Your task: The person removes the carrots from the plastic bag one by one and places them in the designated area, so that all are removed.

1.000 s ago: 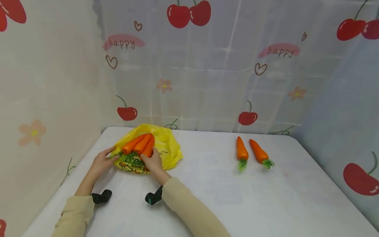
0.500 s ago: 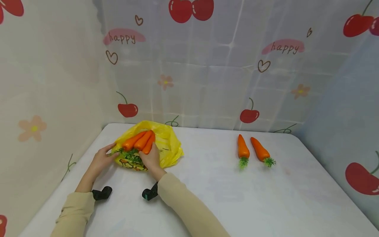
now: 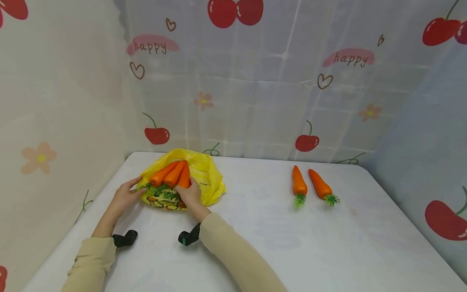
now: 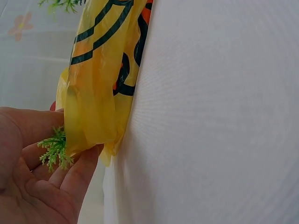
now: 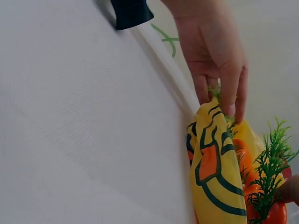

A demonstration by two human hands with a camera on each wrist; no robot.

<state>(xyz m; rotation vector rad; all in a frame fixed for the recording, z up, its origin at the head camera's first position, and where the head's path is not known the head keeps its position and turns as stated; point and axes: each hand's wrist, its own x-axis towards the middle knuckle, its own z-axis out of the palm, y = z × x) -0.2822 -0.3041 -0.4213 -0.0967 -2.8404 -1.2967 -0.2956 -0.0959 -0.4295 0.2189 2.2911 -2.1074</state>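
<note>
A yellow plastic bag (image 3: 211, 178) with dark printing lies at the table's left rear. Three orange toy carrots rest in its opening, green tops toward me: a left carrot (image 3: 160, 176), a middle carrot (image 3: 173, 175) and a right carrot (image 3: 185, 178). My left hand (image 3: 123, 199) pinches the bag's left rim; in the left wrist view a green sprig (image 4: 57, 151) pokes out beside those fingers. With my right hand (image 3: 191, 196) I hold the right carrot near its leafy end; its fingers are partly hidden. Only the right thumb (image 5: 290, 189) shows in the right wrist view.
Two more toy carrots, one upright in view (image 3: 299, 182) and one slanted (image 3: 320, 184), lie apart on the right of the white table (image 3: 262, 227). A printed cloth (image 3: 251, 109) hangs along the back and sides. Black camera mounts (image 3: 125, 238) sit at both wrists.
The right hand has shifted slightly right over the last half second, swinging the right carrot's leafy end with it. My left hand stays on the bag's rim. Earlier, the head view tilted slightly.
</note>
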